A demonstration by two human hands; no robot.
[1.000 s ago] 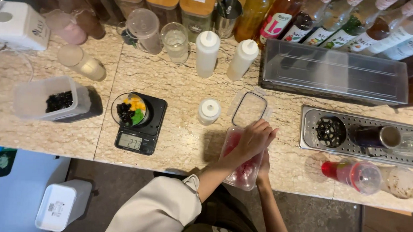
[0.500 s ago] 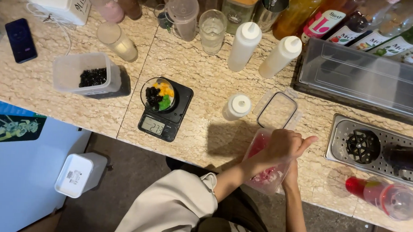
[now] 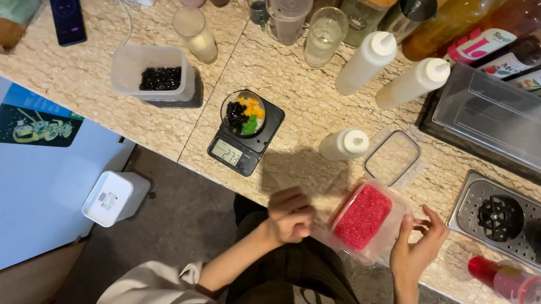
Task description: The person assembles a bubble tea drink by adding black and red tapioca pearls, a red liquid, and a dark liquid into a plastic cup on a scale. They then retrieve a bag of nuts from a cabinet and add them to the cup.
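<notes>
Red pearls fill a clear plastic tub (image 3: 364, 220) at the counter (image 3: 163, 121) edge; it looks light and bendy, so hold both sides. Right hand (image 3: 420, 247) open beside it; left hand (image 3: 290, 215) curled, maybe empty.

Your left hand (image 3: 290, 215) has lifted off the clear tub of red pearls (image 3: 364, 218) it covered a second ago and now hangs curled in a loose fist just left of it, off the tabletop (image 3: 297, 81) edge. The pearls, earlier hidden beneath that hand, lie fully exposed. Your right hand (image 3: 420, 250) has shifted from under the tub to its right side, fingers spread, fingertips at its wall.
</notes>
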